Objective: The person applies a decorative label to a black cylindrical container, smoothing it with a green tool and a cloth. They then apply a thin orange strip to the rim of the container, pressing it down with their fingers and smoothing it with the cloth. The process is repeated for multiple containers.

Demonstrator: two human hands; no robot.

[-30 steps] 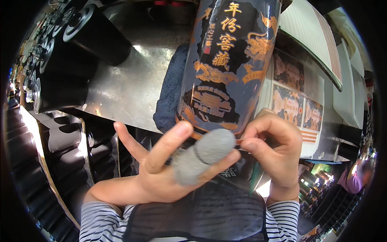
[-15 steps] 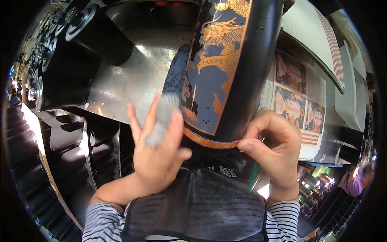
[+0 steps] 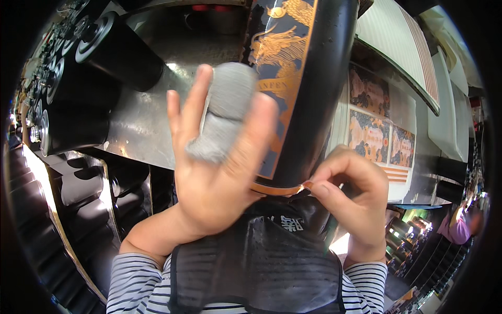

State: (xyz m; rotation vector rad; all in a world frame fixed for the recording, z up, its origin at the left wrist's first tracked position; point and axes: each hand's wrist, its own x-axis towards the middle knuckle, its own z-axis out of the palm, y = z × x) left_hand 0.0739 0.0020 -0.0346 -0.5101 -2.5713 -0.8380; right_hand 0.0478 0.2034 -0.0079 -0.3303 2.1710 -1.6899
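Note:
A large black bottle or jar (image 3: 323,78) lies before me, its side covered by a dark decal (image 3: 280,44) with a gold dragon. Along its near end runs a thin orange-gold strip (image 3: 269,189). Grey cloth covers (image 3: 230,91) sheathe the middle fingers of my left hand (image 3: 212,183), which is stretched out, slightly blurred, over the decal's lower left part. Whether it presses on the surface I cannot tell. My right hand (image 3: 358,196) pinches the strip's right end between thumb and forefinger, where it stands slightly off the bottle.
Several black bottles (image 3: 123,55) stand on the metal table (image 3: 138,120) at the left. Printed decal sheets (image 3: 368,131) lie to the right, beneath a striped white board (image 3: 400,44). Black racks (image 3: 86,188) fill the lower left. A person in purple (image 3: 455,227) is far right.
My left hand has moved up and right, over the decal's lower part. At my right fingertips the strip's end now stands away from the bottle's edge. The view has shifted slightly.

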